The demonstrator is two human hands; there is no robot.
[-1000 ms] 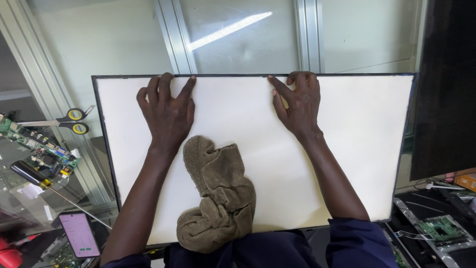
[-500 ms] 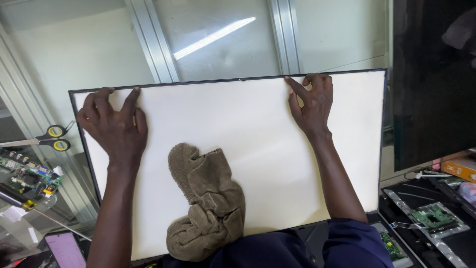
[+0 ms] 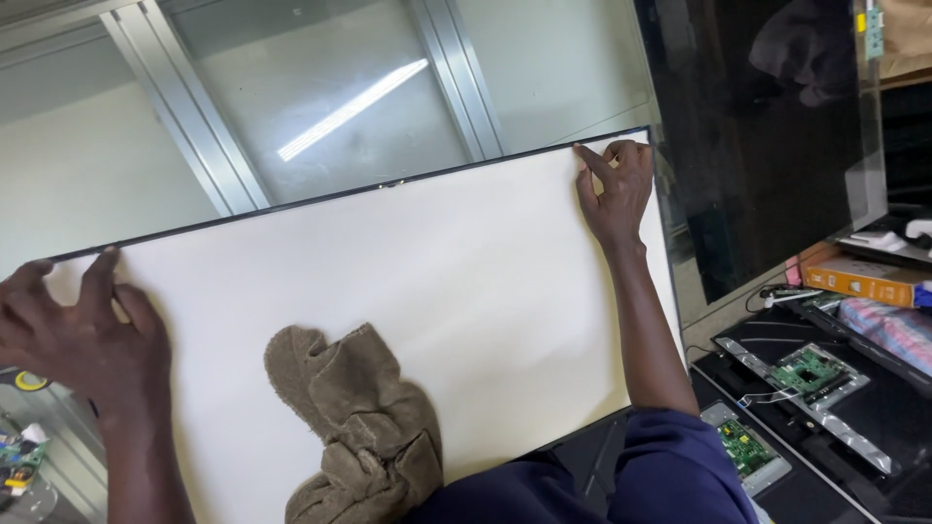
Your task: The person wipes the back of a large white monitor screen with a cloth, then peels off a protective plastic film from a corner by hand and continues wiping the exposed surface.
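Note:
A large white flat panel (image 3: 466, 281) with a thin dark frame lies in front of me, tilted in the view. My left hand (image 3: 83, 335) rests flat with fingers spread on its far left corner. My right hand (image 3: 614, 189) presses on the far right corner, fingertips at the edge. A crumpled brown cloth (image 3: 354, 427) lies on the panel near my body, between my arms. Neither hand touches the cloth.
A tall dark glossy screen (image 3: 767, 126) stands to the right. Green circuit boards (image 3: 811, 372) and metal strips lie on a black surface at lower right, with an orange box (image 3: 859, 278) behind. Glass and metal frame bars (image 3: 184, 116) lie beyond the panel.
My hands have slid apart from the panel's top middle to its two far corners. The view has shifted right, and the panel now looks tilted.

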